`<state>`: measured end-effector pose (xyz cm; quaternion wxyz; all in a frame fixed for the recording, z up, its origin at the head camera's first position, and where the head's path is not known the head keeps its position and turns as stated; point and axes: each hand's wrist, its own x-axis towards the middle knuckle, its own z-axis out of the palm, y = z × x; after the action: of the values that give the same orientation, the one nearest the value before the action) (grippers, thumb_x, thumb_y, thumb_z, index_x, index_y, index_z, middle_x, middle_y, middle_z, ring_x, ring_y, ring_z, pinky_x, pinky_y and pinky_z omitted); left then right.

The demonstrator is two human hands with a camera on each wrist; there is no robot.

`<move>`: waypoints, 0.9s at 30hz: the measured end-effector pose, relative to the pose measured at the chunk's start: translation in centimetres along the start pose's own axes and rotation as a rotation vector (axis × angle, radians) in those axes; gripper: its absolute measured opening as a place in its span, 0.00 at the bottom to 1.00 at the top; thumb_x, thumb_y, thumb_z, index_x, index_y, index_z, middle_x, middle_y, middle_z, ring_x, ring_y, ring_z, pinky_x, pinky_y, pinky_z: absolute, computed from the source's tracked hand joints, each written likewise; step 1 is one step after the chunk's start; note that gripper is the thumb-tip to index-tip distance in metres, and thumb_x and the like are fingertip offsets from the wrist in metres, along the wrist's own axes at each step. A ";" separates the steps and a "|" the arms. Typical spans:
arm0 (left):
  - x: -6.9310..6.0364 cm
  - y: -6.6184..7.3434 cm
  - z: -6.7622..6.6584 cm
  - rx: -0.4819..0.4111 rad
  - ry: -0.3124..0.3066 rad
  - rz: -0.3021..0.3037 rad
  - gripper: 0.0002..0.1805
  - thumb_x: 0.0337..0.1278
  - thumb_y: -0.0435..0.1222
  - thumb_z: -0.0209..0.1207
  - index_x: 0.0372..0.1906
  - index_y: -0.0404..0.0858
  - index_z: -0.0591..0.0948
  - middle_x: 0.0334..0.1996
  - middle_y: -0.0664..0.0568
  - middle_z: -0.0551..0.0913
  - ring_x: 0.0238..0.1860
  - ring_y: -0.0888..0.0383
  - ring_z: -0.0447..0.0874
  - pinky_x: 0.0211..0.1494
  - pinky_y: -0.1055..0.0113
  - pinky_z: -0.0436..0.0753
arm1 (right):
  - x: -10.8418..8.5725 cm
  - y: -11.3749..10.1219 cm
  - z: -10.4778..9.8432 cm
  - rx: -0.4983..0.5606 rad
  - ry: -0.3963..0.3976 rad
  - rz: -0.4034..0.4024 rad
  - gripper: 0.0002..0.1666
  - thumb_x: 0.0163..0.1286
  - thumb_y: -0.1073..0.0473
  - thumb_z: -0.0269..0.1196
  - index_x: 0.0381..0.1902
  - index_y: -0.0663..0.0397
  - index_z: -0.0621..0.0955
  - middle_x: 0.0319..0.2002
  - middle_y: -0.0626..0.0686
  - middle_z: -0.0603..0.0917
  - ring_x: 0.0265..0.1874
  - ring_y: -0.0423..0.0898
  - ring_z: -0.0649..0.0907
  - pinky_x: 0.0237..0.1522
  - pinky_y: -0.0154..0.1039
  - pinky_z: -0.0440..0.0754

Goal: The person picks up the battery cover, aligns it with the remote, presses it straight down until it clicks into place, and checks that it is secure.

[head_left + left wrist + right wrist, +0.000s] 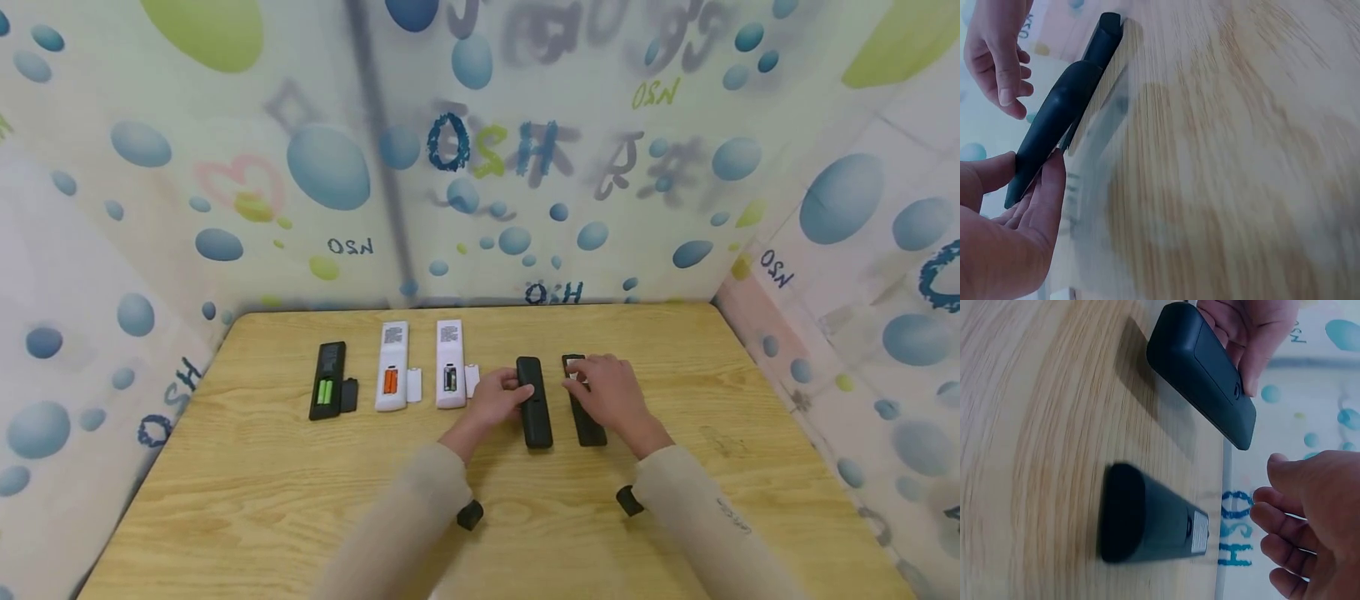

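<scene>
My left hand (pixel 495 398) pinches a black remote control (pixel 536 417) between thumb and fingers. The right wrist view shows that remote (pixel 1200 369) tilted, its back with the battery cover facing up, lifted off the wood. A second black remote (pixel 589 427) lies on the table to its right, with a white label near its far end. Over this remote's far half hovers my right hand (pixel 611 392). In the right wrist view, the right hand (pixel 1319 519) has loosely bent fingers, apart from both remotes, with nothing in them.
On the left lie a black remote (pixel 327 358) with green batteries, a white remote (pixel 392 337) with orange batteries and a white remote (pixel 450 350) with dark batteries. Their loose covers (pixel 348 395) lie beside them. A patterned wall (pixel 480 225) borders the wooden table (pixel 300 500).
</scene>
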<state>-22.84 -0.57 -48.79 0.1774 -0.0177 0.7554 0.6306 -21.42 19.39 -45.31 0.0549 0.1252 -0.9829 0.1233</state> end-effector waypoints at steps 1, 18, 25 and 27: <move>0.1 0.1 0.2 -0.007 -0.001 -0.008 0.24 0.64 0.36 0.61 0.63 0.32 0.74 0.53 0.39 0.82 0.46 0.49 0.86 0.45 0.59 0.87 | -0.1 0.2 -0.2 -0.003 -0.001 0.006 0.17 0.69 0.48 0.63 0.50 0.50 0.84 0.37 0.51 0.85 0.44 0.55 0.80 0.50 0.56 0.75; 1.0 -0.1 2.2 0.083 0.037 -0.020 0.25 0.61 0.38 0.64 0.60 0.31 0.76 0.48 0.41 0.84 0.40 0.54 0.87 0.39 0.64 0.88 | -1.0 1.5 -0.8 -0.010 -0.019 0.029 0.18 0.70 0.48 0.62 0.50 0.52 0.84 0.40 0.53 0.86 0.44 0.54 0.79 0.51 0.57 0.74; 1.2 -0.6 2.3 0.162 0.083 -0.021 0.26 0.57 0.41 0.67 0.59 0.34 0.78 0.45 0.44 0.85 0.32 0.58 0.86 0.29 0.68 0.86 | -1.1 1.8 -0.2 -0.010 -0.019 0.009 0.17 0.69 0.47 0.62 0.49 0.51 0.84 0.39 0.51 0.86 0.43 0.54 0.79 0.50 0.57 0.75; 1.2 -0.6 2.4 0.174 0.101 -0.022 0.26 0.55 0.41 0.68 0.58 0.35 0.78 0.43 0.45 0.85 0.30 0.59 0.85 0.27 0.68 0.85 | -1.2 1.9 -0.1 -0.013 -0.017 0.000 0.17 0.69 0.48 0.62 0.49 0.51 0.84 0.39 0.51 0.86 0.42 0.53 0.80 0.50 0.57 0.76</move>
<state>-23.24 1.83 -50.08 0.1470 -0.0424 0.8150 0.5590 -20.77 21.43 -45.78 0.0474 0.1257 -0.9841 0.1160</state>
